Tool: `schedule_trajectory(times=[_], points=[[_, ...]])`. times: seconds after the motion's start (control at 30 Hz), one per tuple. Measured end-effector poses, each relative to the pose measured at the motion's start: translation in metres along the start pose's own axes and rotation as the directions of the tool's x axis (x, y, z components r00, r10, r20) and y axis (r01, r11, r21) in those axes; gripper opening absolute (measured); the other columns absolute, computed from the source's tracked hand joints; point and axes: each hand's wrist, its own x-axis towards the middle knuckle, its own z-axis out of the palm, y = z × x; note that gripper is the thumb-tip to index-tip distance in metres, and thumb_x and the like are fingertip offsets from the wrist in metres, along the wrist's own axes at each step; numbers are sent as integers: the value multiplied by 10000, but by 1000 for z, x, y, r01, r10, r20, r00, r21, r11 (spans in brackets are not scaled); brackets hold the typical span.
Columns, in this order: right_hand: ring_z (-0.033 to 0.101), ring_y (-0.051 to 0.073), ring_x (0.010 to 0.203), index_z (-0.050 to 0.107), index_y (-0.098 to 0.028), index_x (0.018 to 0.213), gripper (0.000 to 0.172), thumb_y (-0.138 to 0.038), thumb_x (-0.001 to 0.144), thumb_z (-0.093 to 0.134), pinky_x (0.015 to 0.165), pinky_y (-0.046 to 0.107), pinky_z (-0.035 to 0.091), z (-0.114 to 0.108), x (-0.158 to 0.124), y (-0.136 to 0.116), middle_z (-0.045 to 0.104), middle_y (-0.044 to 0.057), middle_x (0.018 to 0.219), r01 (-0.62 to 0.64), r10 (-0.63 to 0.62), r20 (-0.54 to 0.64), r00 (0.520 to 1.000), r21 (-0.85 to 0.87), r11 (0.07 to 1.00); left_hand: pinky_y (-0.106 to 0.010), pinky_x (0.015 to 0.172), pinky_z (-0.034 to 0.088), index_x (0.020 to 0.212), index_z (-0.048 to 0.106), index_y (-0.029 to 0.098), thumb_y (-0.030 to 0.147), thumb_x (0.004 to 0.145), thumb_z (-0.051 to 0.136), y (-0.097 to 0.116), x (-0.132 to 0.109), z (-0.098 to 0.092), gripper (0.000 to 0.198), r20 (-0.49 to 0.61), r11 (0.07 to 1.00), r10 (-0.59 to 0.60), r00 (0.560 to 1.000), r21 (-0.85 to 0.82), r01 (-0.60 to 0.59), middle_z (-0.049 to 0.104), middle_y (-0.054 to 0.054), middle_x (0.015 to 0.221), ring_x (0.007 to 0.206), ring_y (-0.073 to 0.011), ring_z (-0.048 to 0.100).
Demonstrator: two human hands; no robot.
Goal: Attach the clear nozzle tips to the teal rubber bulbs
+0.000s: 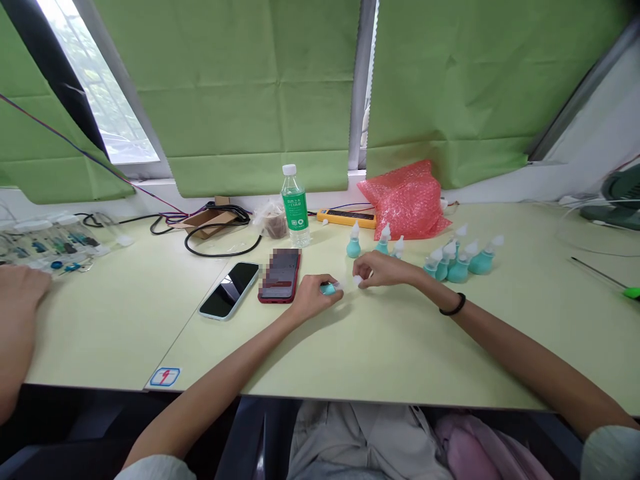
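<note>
My left hand (313,298) is closed around a small teal nasal aspirator bulb (328,289), with a clear tip pointing right out of the fingers. Just to its right, my right hand (384,269) pinches a small translucent white cap-like piece (357,281). A narrow gap separates the two pieces, low over the pale table. Behind my right hand stands a teal aspirator bulb (353,247) with a clear nozzle, with two more partly hidden beside it. Several others, such as this bulb (482,261), cluster behind my right forearm.
Two phones, one dark-screened (229,291) and one red-edged (281,275), lie left of my hands. Farther back are a water bottle (296,210), a yellow power strip (346,219) and a red bubble-wrap bag (407,203). Another person's arm (19,327) rests at far left. A green-handled screwdriver (631,292) lies right.
</note>
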Motion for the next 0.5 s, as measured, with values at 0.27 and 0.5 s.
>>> schedule_trajectory(times=[0.27, 0.5], points=[[547, 120, 615, 650, -119, 796, 245, -226, 586, 582, 547, 198, 425, -12, -6, -15, 638, 51, 742, 105, -107, 4, 994, 143, 984, -191, 512, 334, 762, 635, 127, 380, 642, 525, 4, 0, -2, 301, 72, 989, 18, 997, -150, -7, 601, -9, 656, 560, -98, 460], [484, 88, 542, 659, -118, 799, 227, -203, 616, 554, 489, 185, 373, -12, -9, -23, 631, 31, 676, 160, -170, 60, 984, 139, 977, -179, 458, 287, 737, 632, 104, 401, 651, 524, 3, 1, -7, 328, 241, 945, -2, 970, -316, 81, 506, 14, 529, 494, -73, 396]])
